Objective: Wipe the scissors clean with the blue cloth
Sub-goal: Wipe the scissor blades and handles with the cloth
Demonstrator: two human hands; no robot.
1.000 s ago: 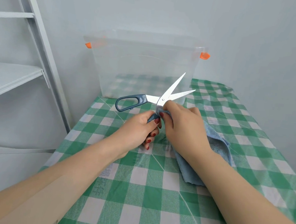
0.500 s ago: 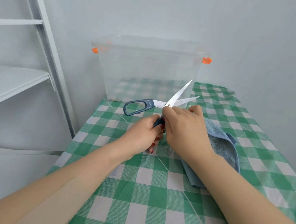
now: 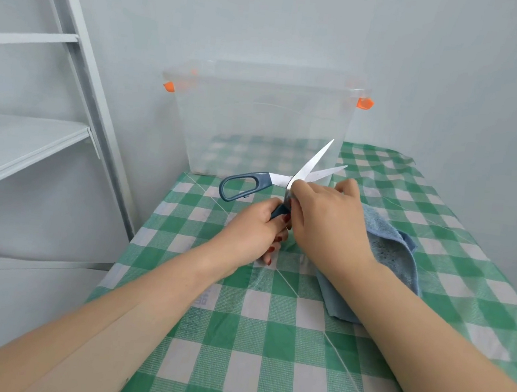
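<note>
I see plain pale grey walls (image 3: 300, 24) behind, a white metal shelf rack (image 3: 82, 65) at left, and a green-and-white checked cover on the tabletop (image 3: 232, 368), softly and evenly lit.

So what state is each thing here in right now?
Scissors, blades open, held up.
Left hand, grips one handle.
Right hand, pinches the blades near the pivot.
Cloth, crumpled, partly under that hand.
Box, upright, looks empty.
</note>
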